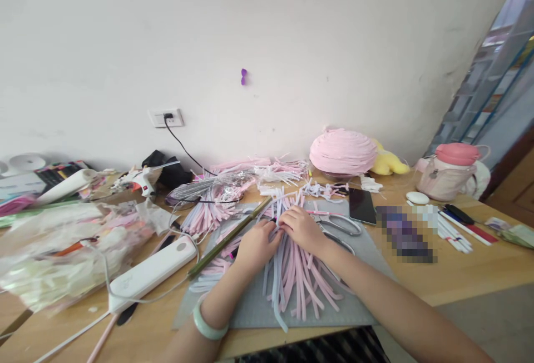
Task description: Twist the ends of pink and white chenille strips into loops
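Note:
My left hand [256, 246] and my right hand [301, 227] meet over a loose bundle of pink and pale blue strips [298, 282] lying on a grey cutting mat [359, 307]. Both hands have their fingers curled and pinched on the strips near the bundle's top end. The strips fan out toward me below the hands. A pale green bangle [207, 324] sits on my left wrist. A long green stick [227, 238] lies diagonally just left of my left hand.
Scissors [340, 225] and a dark phone [362, 205] lie right of my hands. A white power strip [152, 274], a glue gun [139, 180] and plastic bags [62, 252] crowd the left. A pink round bundle [342, 152], pink bottle [448, 171] and pens [461, 227] stand right.

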Tool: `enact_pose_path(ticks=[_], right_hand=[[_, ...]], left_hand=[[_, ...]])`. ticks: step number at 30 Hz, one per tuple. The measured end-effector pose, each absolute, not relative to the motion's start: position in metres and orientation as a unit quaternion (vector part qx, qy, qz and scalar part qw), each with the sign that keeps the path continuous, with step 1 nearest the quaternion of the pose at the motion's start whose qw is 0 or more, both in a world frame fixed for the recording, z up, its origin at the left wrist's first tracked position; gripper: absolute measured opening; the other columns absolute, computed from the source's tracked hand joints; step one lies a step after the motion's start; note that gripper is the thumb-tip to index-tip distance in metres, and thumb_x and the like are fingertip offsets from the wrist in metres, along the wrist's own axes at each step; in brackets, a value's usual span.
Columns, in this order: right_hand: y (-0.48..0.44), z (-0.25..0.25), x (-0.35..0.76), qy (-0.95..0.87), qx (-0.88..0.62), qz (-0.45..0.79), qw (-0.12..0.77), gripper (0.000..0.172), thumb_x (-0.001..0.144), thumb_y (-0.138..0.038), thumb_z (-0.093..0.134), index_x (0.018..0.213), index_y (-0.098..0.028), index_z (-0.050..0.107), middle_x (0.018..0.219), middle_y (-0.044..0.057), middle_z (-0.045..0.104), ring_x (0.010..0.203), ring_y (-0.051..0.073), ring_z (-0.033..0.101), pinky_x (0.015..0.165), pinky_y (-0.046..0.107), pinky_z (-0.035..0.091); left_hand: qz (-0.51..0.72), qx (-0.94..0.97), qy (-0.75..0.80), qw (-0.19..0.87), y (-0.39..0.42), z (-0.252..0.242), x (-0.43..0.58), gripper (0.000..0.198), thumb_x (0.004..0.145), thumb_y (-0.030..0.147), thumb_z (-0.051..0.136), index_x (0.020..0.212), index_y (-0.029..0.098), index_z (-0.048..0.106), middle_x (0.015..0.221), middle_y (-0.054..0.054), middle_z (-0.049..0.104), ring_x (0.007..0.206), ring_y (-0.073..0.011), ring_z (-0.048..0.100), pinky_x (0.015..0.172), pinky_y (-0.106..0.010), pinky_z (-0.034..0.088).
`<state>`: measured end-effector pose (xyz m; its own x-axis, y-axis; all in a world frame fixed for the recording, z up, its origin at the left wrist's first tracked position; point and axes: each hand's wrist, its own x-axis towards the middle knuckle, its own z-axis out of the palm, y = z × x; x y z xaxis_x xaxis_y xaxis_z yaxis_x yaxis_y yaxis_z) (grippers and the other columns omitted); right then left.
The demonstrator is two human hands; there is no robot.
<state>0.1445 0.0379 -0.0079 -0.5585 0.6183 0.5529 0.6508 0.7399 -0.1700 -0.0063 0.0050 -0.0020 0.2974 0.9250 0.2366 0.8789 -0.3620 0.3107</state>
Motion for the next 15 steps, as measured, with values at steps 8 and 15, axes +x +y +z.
enact_pose_path(ticks=[8,15], right_hand=[[0.030,0.011,0.165,-0.886,-0.317,-0.067,0.333,0.032,0.083,-0.007,0.040,0.095,-0.020,0.066,0.081,0.007,0.063,0.075,0.016,0.055,0.068,0.026,0.042],[0.024,0.015,0.165,-0.791,-0.459,-0.023,0.403,0.023,0.085,-0.026,0.044,0.086,-0.018,0.065,0.067,0.004,0.066,0.058,0.014,0.059,0.054,0.022,0.038]], left_hand=[[0.187,0.838,0.504,0.093,0.013,0.013,-0.021,0.035,0.087,0.036,0.031,0.083,0.017,0.060,0.083,-0.009,0.063,0.082,-0.0200,0.059,0.074,-0.028,0.041],[-0.007,0.672,0.739,0.046,0.025,0.023,-0.071,0.020,0.072,0.021,0.048,0.085,0.012,0.060,0.093,-0.018,0.065,0.089,-0.0323,0.061,0.071,-0.039,0.044]])
